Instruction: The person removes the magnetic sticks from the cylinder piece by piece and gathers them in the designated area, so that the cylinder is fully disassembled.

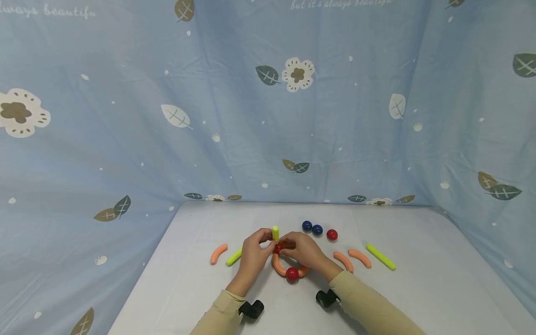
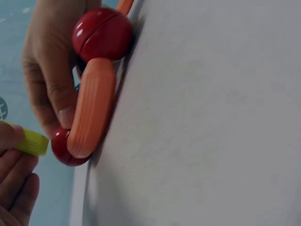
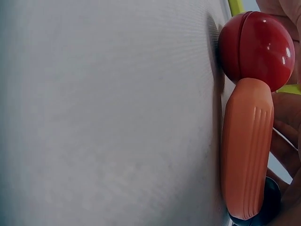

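Observation:
My left hand (image 1: pixel 252 253) pinches a short yellow-green rod (image 1: pixel 275 232), which stands upright in the head view. In the left wrist view the rod's end is right beside a small-looking red ball (image 2: pixel 65 149). My right hand (image 1: pixel 305 249) holds that red ball between thumb and fingers. From it an orange curved stick (image 1: pixel 279 266) runs to a second red ball (image 1: pixel 292 275) at the front. Another orange curved stick (image 3: pixel 248 150) continues to a dark blue ball (image 3: pixel 273 200), partly hidden. Together these pieces form a ring-like shape lying on the white table (image 1: pixel 188 302).
Behind the hands lie two dark blue balls (image 1: pixel 311 228) and a red ball (image 1: pixel 332 235). To the right are two orange curved sticks (image 1: pixel 359 258) and a yellow-green rod (image 1: pixel 380 257). An orange curved stick (image 1: pixel 218 254) and a yellow-green rod (image 1: pixel 234 257) lie left. A blue patterned curtain (image 1: pixel 234 102) surrounds the table.

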